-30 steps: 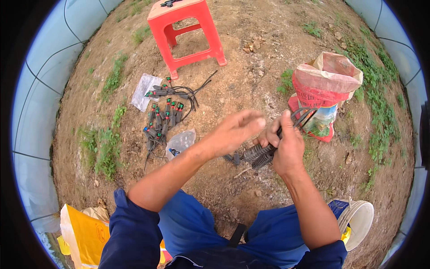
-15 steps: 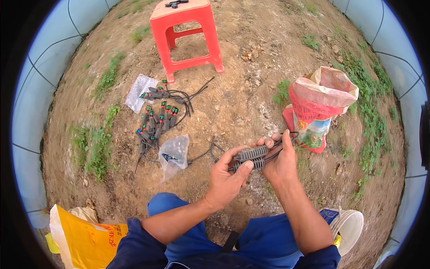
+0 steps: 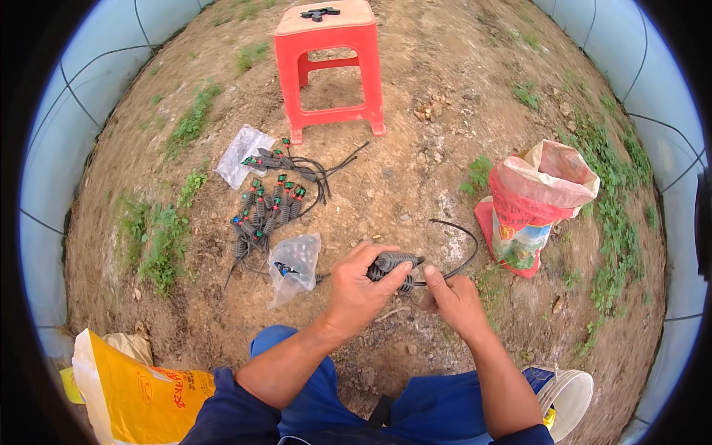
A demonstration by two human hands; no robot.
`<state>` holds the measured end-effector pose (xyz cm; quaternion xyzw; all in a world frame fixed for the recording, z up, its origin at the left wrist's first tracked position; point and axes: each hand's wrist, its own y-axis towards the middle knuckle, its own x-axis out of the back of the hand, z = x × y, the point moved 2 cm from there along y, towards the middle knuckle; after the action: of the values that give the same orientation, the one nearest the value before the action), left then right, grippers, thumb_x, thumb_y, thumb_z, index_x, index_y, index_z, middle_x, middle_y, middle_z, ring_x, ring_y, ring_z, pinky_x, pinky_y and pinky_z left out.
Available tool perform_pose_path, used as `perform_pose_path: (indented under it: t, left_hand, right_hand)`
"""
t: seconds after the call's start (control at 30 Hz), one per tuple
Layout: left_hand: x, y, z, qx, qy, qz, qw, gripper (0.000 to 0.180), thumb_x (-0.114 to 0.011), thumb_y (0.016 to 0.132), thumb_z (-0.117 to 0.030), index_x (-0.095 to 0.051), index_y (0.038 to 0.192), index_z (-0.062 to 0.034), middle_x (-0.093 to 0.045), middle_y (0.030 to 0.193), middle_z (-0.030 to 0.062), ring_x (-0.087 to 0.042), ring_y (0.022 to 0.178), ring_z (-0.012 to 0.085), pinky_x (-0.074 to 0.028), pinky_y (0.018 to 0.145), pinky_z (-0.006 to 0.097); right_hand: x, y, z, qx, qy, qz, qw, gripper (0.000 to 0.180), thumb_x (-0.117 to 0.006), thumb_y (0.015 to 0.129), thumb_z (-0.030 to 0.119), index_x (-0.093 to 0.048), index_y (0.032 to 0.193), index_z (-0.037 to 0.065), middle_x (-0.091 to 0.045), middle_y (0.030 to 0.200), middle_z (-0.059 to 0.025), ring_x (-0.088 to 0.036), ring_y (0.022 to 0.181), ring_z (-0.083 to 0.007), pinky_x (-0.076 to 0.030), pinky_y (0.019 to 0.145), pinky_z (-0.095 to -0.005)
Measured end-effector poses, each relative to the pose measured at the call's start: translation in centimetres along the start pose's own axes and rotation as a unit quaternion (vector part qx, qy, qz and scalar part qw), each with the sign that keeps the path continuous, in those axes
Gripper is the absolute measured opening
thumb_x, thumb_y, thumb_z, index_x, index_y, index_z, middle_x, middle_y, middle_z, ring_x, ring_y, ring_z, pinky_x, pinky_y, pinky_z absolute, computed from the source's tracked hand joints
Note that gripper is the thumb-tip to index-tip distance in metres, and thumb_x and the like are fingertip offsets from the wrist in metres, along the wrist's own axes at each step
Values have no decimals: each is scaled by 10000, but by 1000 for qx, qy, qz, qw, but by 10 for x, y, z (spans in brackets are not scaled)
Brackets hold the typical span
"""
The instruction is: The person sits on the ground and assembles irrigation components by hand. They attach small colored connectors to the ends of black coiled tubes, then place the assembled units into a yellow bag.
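My left hand [image 3: 352, 293] is closed around a pair of dark grey ribbed cylinders [image 3: 394, 261], held side by side above the ground in front of my knees. Thin black tubing [image 3: 475, 248] comes from their right end and curves up and back in a loop. My right hand [image 3: 457, 302] pinches that tubing between thumb and fingers, just right of the cylinders. The fingertips underneath are partly hidden. To the left, several similar ribbed pieces with green and red heads [image 3: 271, 208] lie in a pile.
A red plastic stool [image 3: 330, 117] with small black parts [image 3: 320, 13] on top stands ahead. Clear plastic bags [image 3: 297, 259] lie by the pile. An open woven sack [image 3: 526, 193] stands at right, a white bucket [image 3: 575, 400] at lower right, a yellow sack [image 3: 141, 393] at lower left.
My right hand has moved from the tubing bundle beyond the cylinders down to their right end. The tubing now arcs in a free loop. The view has shifted slightly.
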<state>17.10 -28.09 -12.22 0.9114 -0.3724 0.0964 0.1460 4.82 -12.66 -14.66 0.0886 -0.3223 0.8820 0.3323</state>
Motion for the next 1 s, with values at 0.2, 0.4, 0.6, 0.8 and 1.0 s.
perform_pose_path:
  t: [0.2, 0.4, 0.6, 0.8, 1.0]
  left_hand:
    - [-1, -6, 2, -43, 44, 47, 997, 266, -824, 788, -120, -719, 1007, -9, -667, 839, 119, -644, 721, 209, -501, 640, 322]
    - [-9, -14, 2, -62, 91, 87, 990, 277, -827, 769, -144, -707, 982, -12, -653, 847, 142, -672, 744, 279, -539, 655, 352]
    - [-12, -17, 3, -95, 76, 74, 990, 302, -833, 773, -161, -691, 999, -18, -660, 872, 139, -681, 756, 297, -554, 659, 370]
    - [-8, -17, -18, -93, 0, 13, 996, 355, -881, 717, -116, -701, 1003, -5, -696, 906, 132, -691, 767, 231, -556, 662, 335]
    - [-7, -16, -12, -171, -26, 29, 985, 413, -914, 667, -88, -710, 1015, -3, -687, 857, 126, -681, 753, 218, -548, 646, 314]
  right_hand:
    - [4, -13, 30, 237, -60, -59, 968, 249, -696, 860, 164, -685, 1054, 9, -696, 1005, -203, -688, 925, -351, -523, 803, -450]
    - [-13, -3, 17, 325, -54, 67, 942, 555, -622, 802, 29, -546, 1351, 21, -624, 1271, -212, -596, 1200, -365, -447, 1053, -419]
    - [-8, 0, 15, 291, 25, 133, 947, 478, -618, 814, 35, -578, 1289, 5, -634, 1192, -178, -613, 1132, -319, -460, 1004, -390]
    - [-1, -9, 26, 337, 46, 138, 930, 394, -623, 797, 48, -594, 1186, -7, -623, 1121, -145, -602, 1075, -290, -460, 966, -388]
    - [1, -10, 25, 369, 69, 108, 921, 369, -634, 798, 47, -595, 1161, -5, -625, 1128, -144, -598, 1079, -281, -454, 978, -385]
